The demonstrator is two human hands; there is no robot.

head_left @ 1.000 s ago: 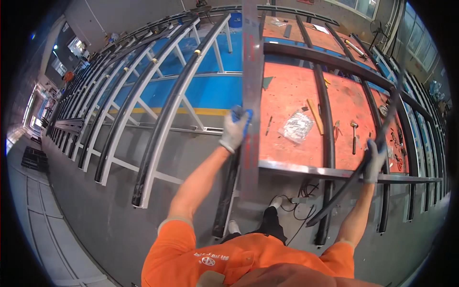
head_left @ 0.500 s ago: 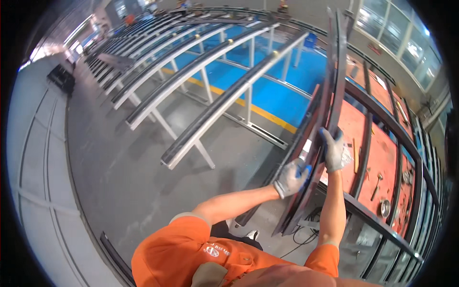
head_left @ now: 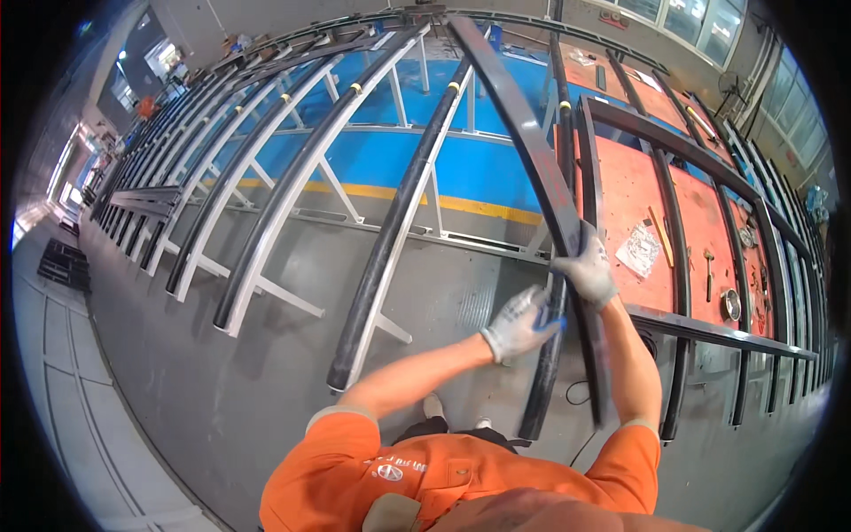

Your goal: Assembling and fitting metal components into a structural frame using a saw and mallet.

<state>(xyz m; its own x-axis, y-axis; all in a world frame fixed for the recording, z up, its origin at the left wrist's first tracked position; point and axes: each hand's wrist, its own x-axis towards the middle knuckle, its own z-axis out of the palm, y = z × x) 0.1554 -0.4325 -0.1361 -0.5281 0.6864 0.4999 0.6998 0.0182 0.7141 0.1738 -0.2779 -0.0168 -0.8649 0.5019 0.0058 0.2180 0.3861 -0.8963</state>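
A long dark metal profile (head_left: 532, 146) runs at a slant from the far middle of the head view down to near my body. My right hand (head_left: 587, 268), in a grey-white glove, is closed around its nearer part. My left hand (head_left: 519, 328), gloved with blue on the fingertips, is off the profile, to its left. Its fingers are stretched out and a little blurred, over a black-topped support rail (head_left: 545, 363) that passes under the profile.
On the left stands a row of pale racks with black-topped rails (head_left: 399, 213). A dark rectangular frame (head_left: 683, 133) lies across the red-topped bench (head_left: 629, 177) at right, with a hammer (head_left: 708, 275), a metal bowl (head_left: 729, 305) and a plastic bag (head_left: 638, 250).
The profile has swung its far end to the left, and a broad face now shows. My left hand has let go of it; my right hand still holds it. The view has shifted too.
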